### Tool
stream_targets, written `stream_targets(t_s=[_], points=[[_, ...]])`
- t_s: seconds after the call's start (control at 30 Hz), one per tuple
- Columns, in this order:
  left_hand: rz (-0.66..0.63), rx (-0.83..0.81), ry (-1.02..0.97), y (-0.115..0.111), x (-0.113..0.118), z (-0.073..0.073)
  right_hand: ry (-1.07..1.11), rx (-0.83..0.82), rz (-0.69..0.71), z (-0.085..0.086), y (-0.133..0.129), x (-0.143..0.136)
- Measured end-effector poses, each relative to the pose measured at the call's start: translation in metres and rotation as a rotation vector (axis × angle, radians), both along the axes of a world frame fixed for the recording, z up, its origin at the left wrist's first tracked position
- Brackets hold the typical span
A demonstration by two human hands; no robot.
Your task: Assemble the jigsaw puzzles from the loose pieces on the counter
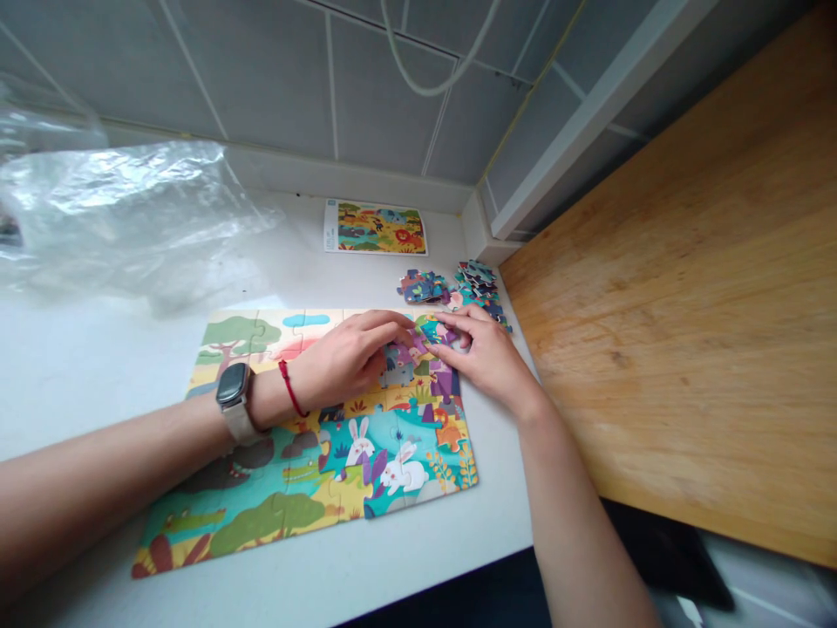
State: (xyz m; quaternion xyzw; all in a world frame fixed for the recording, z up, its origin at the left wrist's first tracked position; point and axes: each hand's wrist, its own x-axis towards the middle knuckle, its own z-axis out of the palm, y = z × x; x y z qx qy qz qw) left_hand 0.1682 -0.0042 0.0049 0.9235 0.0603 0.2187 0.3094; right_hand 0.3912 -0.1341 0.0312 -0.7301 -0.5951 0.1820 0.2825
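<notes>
A colourful animal jigsaw (281,515) lies flat on the white counter, with rabbit pieces (379,458) on top of its lower right part. My left hand (346,358), with a watch and a red string at the wrist, reaches over the upper middle; its bent fingertips touch small purple pieces. My right hand (480,349) comes in at the upper right corner, thumb and fingers apart, with its fingertips on the edge of the same pieces. Whether either hand grips a piece is too small to tell. Loose pieces (422,286) are piled just behind my right hand.
A picture card (379,228) of the animal scene lies near the wall. Clear plastic packaging (131,201) is spread at the back left. A second heap of loose pieces (477,279) sits by a wooden board (686,288) on the right. A white cord hangs above.
</notes>
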Motion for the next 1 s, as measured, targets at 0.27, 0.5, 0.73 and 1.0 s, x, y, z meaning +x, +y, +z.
stream_targets(t_s=[0.27, 0.5, 0.73, 1.0], points=[[0.119, 0.085, 0.077, -0.002, 0.001, 0.000, 0.002, 0.014, -0.008, 0.002, 0.001, -0.001], [0.087, 0.045, 0.075, -0.001, 0.000, 0.002, 0.018, -0.074, 0.055, 0.019, -0.010, 0.007], [-0.010, 0.026, 0.080, 0.001, 0.000, 0.007, 0.004, -0.264, 0.198, 0.022, -0.018, 0.008], [-0.122, 0.030, 0.031, 0.001, -0.001, 0.005, 0.073, -0.275, 0.122, 0.025, -0.013, 0.005]])
